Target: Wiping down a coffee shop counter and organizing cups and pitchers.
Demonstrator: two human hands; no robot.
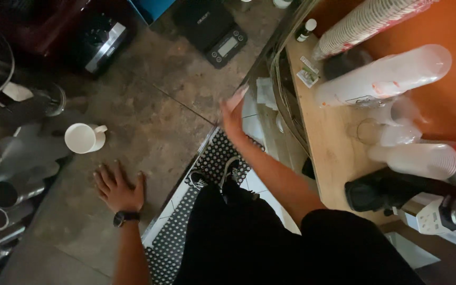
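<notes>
My left hand (pixel 118 189) lies flat on the dark stone counter (pixel 154 100), fingers spread, with a dark watch on its wrist. A white mug (pixel 84 138) stands a little beyond it, untouched. My right hand (pixel 233 114) is blurred, raised in the gap between the stone counter and the wooden counter (pixel 329 153), fingers straight and holding nothing.
A black digital scale (pixel 213 29) sits at the far side of the stone counter. Metal jugs and tools (pixel 1 195) crowd its left edge. Stacks of plastic and paper cups (pixel 383 79) lie on the wooden counter, with a black grinder-like machine (pixel 397 192) nearer me. A perforated floor mat (pixel 207 174) is below.
</notes>
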